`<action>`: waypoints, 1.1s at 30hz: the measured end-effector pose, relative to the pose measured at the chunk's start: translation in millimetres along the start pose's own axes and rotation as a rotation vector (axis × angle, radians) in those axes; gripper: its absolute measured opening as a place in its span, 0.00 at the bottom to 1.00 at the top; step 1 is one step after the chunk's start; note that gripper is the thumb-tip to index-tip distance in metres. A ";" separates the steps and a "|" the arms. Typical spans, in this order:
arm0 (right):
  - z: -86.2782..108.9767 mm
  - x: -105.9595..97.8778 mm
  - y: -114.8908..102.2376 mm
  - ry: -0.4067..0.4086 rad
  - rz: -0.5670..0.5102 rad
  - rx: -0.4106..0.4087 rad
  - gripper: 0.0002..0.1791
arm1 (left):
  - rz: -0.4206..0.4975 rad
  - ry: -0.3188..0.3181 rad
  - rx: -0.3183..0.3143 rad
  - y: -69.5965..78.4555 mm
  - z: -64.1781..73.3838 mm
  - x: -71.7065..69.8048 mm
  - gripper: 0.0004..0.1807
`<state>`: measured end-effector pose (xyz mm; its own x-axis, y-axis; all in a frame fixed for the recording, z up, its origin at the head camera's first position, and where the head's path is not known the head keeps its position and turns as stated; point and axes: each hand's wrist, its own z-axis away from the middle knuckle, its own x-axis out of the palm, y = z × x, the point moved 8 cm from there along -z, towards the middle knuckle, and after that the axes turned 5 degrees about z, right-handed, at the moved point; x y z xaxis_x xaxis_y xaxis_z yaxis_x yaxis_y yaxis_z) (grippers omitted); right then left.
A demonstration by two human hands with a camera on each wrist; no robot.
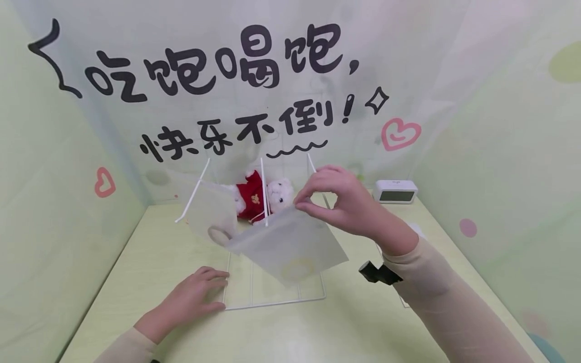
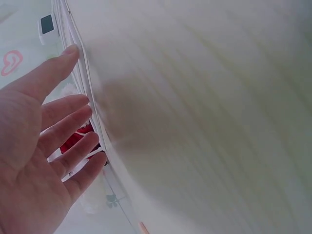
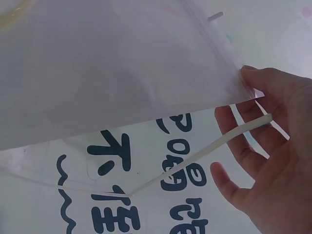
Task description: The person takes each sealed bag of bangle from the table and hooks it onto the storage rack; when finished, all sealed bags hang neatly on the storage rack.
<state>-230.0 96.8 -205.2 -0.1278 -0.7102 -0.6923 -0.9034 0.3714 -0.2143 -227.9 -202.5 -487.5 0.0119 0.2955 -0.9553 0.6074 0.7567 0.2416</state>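
Note:
My right hand (image 1: 342, 201) pinches the corner of a translucent plastic bag (image 1: 290, 247) between thumb and forefinger. A pale yellow ring (image 1: 298, 268) shows through the bag, which hangs tilted over a white wire rack (image 1: 277, 303). In the right wrist view, a white prong (image 3: 248, 126) passes just beside the fingers. Another translucent bag (image 1: 211, 206) with a greyish ring (image 1: 220, 235) hangs by the rack's left prong (image 1: 194, 194). The middle prong (image 1: 264, 191) ends at the held bag's upper edge; I cannot tell whether it is hooked. My left hand (image 1: 188, 297) touches the rack's left base wire, fingers extended.
Behind the rack lies a white plush toy (image 1: 280, 194) in a red top (image 1: 251, 199). A white digital clock (image 1: 396, 191) stands at the table's back right. Printed fabric (image 1: 290, 60) with black lettering encloses the table (image 1: 159, 252) at the back and sides.

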 end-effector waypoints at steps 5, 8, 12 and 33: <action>-7.3 5.0 15.9 -0.064 -0.045 0.060 0.06 | 0.008 -0.006 -0.011 0.6 0.9 0.4 0.30; -8.8 8.6 26.5 -0.085 -0.073 0.106 0.05 | 0.013 -0.011 -0.015 0.3 1.4 1.4 0.30; -8.8 12.3 37.3 -0.091 -0.084 0.144 0.05 | 0.014 -0.015 -0.018 0.4 1.7 1.9 0.30; 7.3 3.4 69.4 -0.049 -0.059 0.264 0.10 | -0.005 -0.014 -0.011 3.0 -2.1 -2.1 0.29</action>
<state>-290.2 124.5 -227.4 -0.0521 -0.7080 -0.7043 -0.7697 0.4778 -0.4233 -227.8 -199.5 -484.4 0.0196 0.2835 -0.9588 0.5989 0.7646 0.2383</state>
